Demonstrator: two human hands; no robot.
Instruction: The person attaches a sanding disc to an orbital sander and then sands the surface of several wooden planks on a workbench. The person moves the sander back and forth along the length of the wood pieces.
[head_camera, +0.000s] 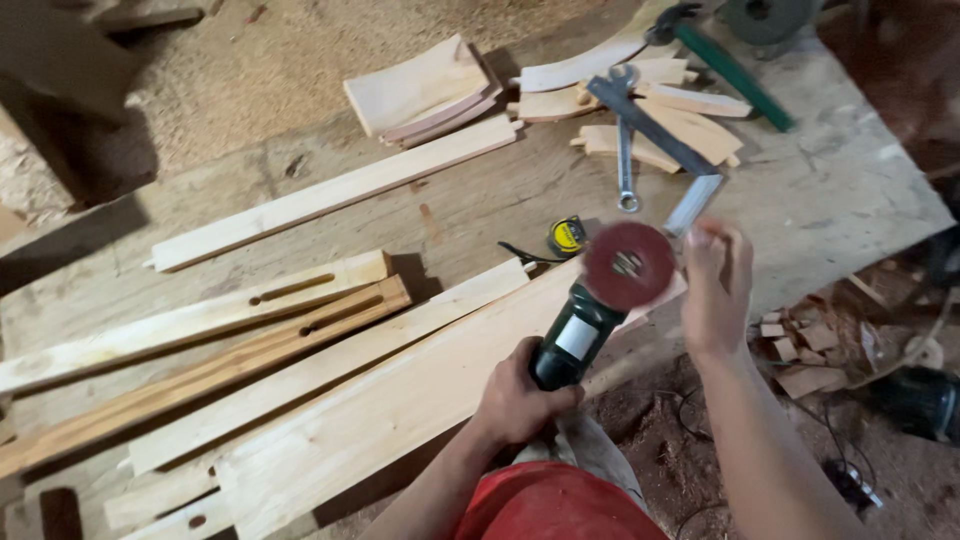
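While the left hand (515, 400) clasps the green grinder (575, 340), the right hand's (715, 285) open grip touches its red disc (628, 265).

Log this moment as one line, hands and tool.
left hand: grips angle grinder body | right hand: at red sanding disc, blurred | under: pale wooden plank on workbench

Bare forearms, red garment (555, 505)
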